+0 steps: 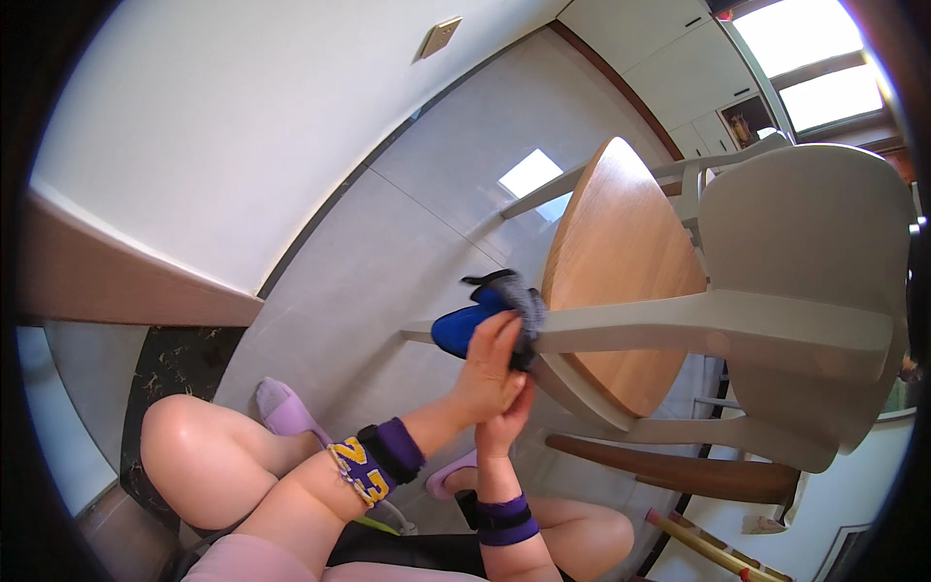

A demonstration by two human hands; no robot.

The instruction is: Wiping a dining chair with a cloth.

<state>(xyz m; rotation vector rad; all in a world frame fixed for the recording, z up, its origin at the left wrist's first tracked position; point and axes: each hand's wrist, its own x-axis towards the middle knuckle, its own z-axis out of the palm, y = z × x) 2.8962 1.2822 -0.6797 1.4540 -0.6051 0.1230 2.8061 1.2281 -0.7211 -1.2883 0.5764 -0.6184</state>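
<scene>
A blue, grey and black fabric piece (465, 331), possibly a glove, is bunched around the back leg of a pale chair (625, 327), just beside its wooden seat (625, 269). My left hand (494, 364) grips the fabric from the near side, its fingers curled over it. Just below, my right hand (505, 422) touches my left hand at the lower edge of the fabric; its fingertips are partly hidden, so its hold is unclear. A purple band is on each of my wrists. The fabric is slightly blurred.
The chair's backrest (804, 240) stands at the right, and a brown wooden piece (684, 465) lies below it. A white wall (218, 145) with a switch plate (441, 38) rises at the left. My bent knees and pink slippers are near the bottom. White cabinets (676, 65) stand at the far end.
</scene>
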